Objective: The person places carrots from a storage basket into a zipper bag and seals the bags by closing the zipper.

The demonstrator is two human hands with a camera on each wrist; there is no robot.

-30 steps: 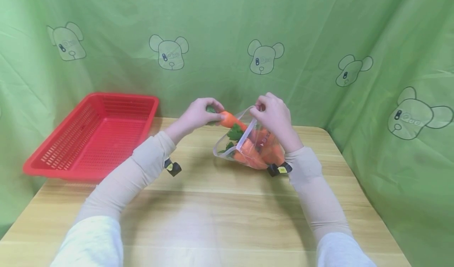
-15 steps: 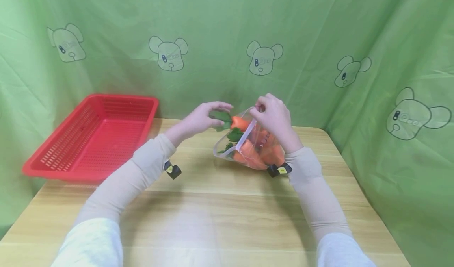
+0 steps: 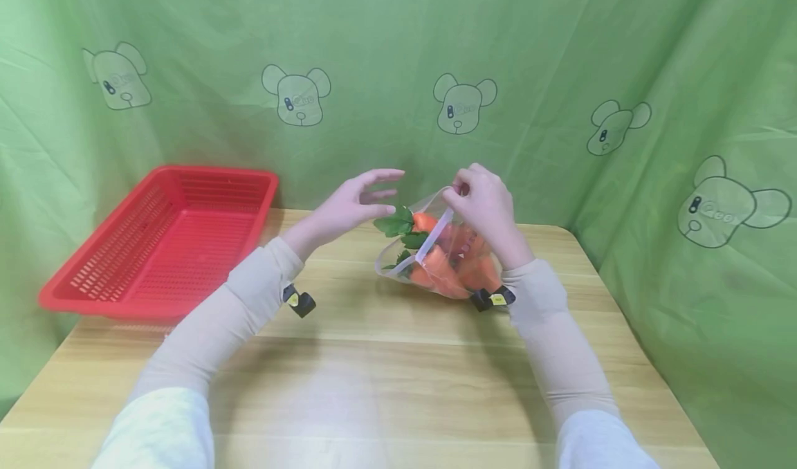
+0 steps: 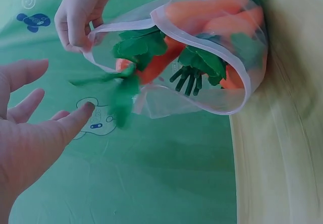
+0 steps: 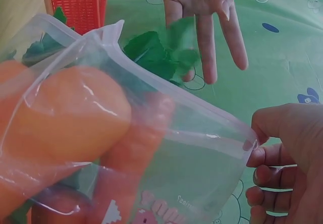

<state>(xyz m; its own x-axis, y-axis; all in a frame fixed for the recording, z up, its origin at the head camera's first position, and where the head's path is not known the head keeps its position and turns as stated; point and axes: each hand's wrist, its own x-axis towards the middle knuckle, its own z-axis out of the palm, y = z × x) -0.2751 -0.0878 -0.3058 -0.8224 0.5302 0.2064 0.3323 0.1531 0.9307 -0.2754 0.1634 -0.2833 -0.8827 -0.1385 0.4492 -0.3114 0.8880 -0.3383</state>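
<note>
A see-through bag (image 3: pixel 457 237) with a pale rim lies on its side on the table, its mouth facing left. Several orange carrots (image 5: pixel 75 110) with green leaves are inside it. One carrot (image 3: pixel 425 221) lies at the upper edge of the mouth, its leaves (image 4: pixel 126 90) sticking out. My right hand (image 3: pixel 482 196) pinches the bag's upper rim between thumb and forefinger and lifts it. Just left of the mouth, my left hand (image 3: pixel 355 203) has its fingers spread, holding nothing, apart from the leaves in the left wrist view.
A red plastic basket (image 3: pixel 187 247) with slotted walls stands at the table's left. Green cloth (image 3: pixel 373 40) printed with bear heads hangs behind and on both sides of the wooden table (image 3: pixel 373 358).
My left hand has let go of the carrot and drawn back a little left, its fingers opening. The carrot has slid further right into the bag. My right hand keeps its pinch.
</note>
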